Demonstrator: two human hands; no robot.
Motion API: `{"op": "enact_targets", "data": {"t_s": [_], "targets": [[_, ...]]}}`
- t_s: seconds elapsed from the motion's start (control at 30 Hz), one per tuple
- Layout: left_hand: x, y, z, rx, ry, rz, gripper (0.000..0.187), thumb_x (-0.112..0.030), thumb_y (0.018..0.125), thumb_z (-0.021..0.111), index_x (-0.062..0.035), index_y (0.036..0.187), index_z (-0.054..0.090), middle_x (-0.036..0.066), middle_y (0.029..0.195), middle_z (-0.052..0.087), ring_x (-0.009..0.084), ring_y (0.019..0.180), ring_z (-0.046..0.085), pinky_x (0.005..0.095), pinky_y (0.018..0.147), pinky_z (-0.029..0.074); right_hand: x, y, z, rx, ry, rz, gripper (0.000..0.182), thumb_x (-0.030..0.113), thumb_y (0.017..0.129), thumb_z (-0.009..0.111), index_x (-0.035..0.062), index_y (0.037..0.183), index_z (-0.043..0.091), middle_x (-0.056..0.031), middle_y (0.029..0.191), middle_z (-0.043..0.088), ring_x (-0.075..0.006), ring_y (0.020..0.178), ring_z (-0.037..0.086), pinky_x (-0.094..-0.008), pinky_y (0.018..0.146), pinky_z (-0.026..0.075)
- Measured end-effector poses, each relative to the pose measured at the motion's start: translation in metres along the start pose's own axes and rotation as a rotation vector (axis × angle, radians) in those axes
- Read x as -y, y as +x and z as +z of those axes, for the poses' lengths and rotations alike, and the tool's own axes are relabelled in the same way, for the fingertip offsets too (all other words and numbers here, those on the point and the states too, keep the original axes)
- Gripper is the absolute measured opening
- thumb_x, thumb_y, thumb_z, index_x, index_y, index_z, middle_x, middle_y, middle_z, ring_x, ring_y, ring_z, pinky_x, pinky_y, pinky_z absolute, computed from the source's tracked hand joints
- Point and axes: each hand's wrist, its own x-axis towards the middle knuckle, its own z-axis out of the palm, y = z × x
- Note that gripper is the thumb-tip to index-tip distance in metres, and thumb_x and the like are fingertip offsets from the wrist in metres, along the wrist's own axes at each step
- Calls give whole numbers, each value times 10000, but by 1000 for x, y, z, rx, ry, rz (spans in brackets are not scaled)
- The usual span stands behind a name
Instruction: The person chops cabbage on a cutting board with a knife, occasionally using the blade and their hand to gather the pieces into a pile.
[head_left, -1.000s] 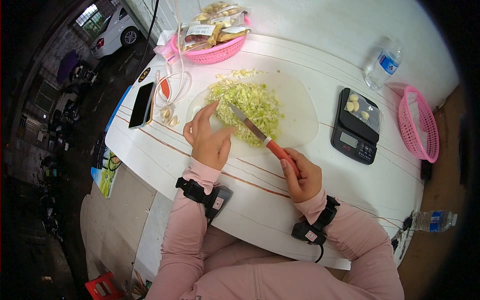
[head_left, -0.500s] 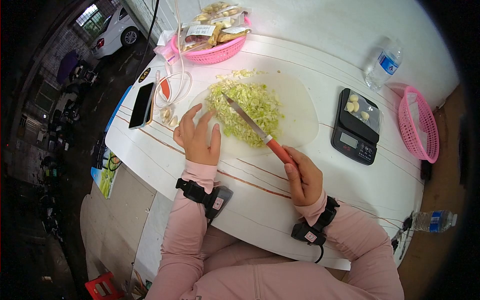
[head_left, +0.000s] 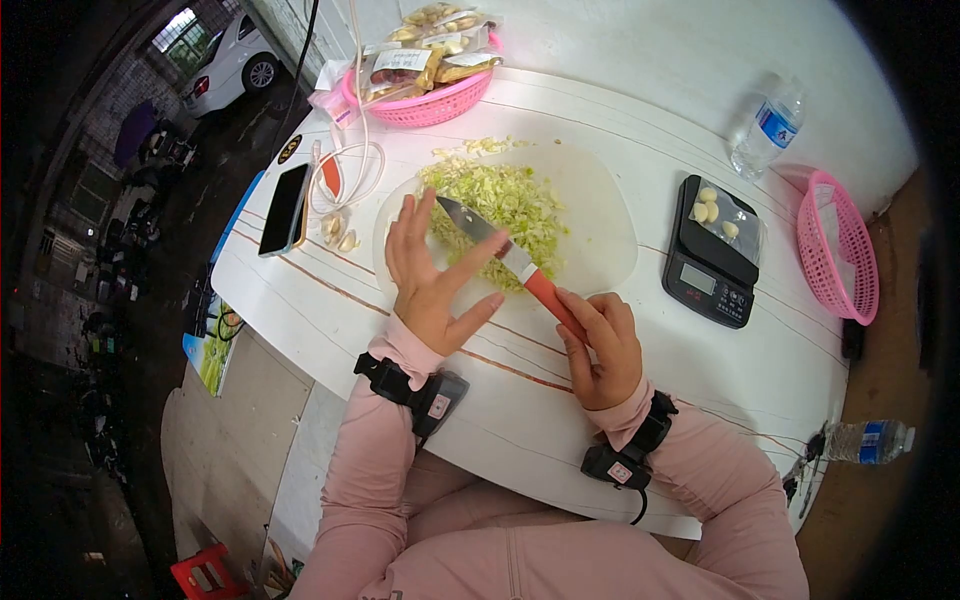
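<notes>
Gathering/scraping step, likely: right hand (head_left: 600,345) grips the knife (head_left: 500,255) by its orange handle, blade laid across chopped greens (head_left: 500,205) on the cutting board (head_left: 600,230). Left hand (head_left: 430,275) open, empty, fingers spread at pile's 8 o'clock. Next needs steady blade sweep.

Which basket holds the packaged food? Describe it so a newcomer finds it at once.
On the white table, look past the cutting board to the far edge. The pink basket there is heaped with sealed bags; the other pink basket, at the right, holds none.
</notes>
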Motion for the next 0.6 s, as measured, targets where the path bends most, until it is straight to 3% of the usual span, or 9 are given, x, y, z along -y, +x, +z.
{"op": "enact_targets", "data": {"t_s": [0.1,0.27,0.4,0.6], "targets": [[-5,2,0,90,47,11,535,-360,822,704,-334,1342,578,239,1579,118,445,1452,67,598,1136,79,-1,0,1,-7,-8,-13,444,-11,800,654,26,1240,603,-132,874,548,-289,742,497,-360,695,396],[7,-3,16,45,207,-241,455,-372,931,571,-346,1384,529,219,1581,127,447,1448,75,593,1140,49,-1,0,0,-16,-1,-23,436,-10,798,657,21,1230,609,-133,868,546,-289,736,493,-361,693,396],[10,-4,17,25,213,-296,446,-396,967,505,-351,1411,493,220,1578,129,432,1451,85,592,1139,35,2,1,-1,3,-22,-24,415,-13,802,651,16,1214,617,-134,864,543,-291,733,489,-362,694,396],[24,-9,26,-84,113,-382,503,-402,991,467,-219,1458,444,209,1570,168,417,1438,136,558,1143,74,0,-1,-1,-24,-45,-3,434,-11,810,644,16,1240,591,-146,891,547,-310,762,498,-375,718,403]]}}
